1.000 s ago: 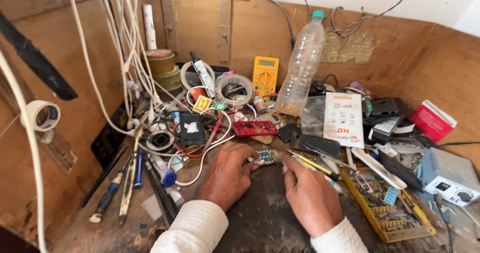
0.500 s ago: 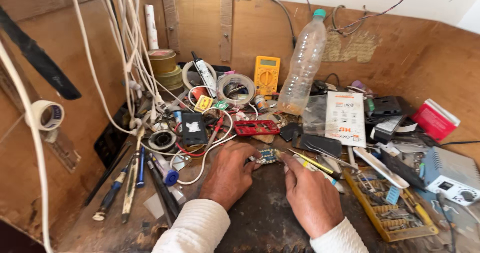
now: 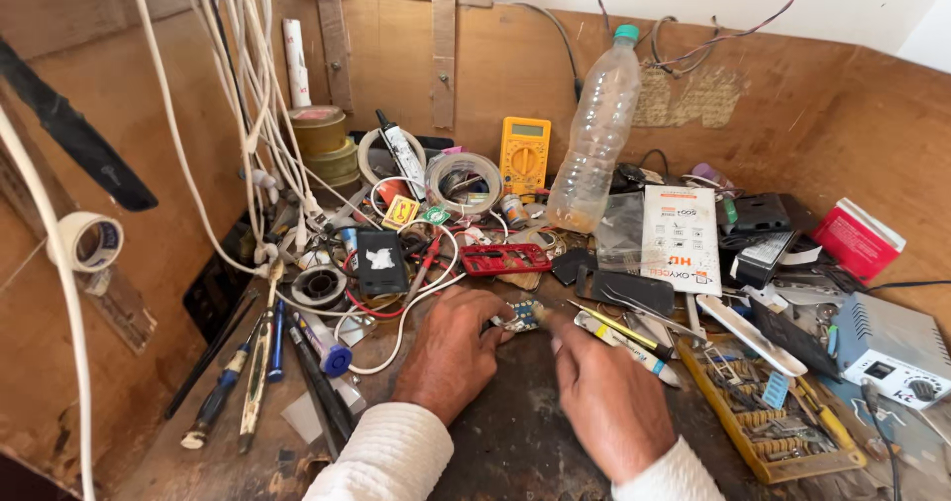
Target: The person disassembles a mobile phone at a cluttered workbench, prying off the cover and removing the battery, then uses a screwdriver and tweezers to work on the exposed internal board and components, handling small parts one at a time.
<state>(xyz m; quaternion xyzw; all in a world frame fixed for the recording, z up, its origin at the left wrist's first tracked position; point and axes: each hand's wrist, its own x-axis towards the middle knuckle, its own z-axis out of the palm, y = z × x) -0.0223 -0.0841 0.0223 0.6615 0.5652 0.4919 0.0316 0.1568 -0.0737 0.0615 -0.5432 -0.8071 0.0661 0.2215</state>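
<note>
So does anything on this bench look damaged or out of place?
The back wall has a ragged patch where the surface is torn away beside the plastic bottle. Tools and wires lie heaped around both hands, left hand and right hand.

This is a small electronics repair workshop, set in a corner with rough wooden walls. The worn bench (image 3: 515, 451) is crowded with repair things: a yellow multimeter (image 3: 524, 152), rolls of tape (image 3: 326, 142), a solder spool (image 3: 319, 286), screwdrivers (image 3: 230, 387) and a red circuit board (image 3: 505, 259). Many white cables (image 3: 253, 95) hang down, and a power supply box (image 3: 892, 347) stands at the right.
</note>
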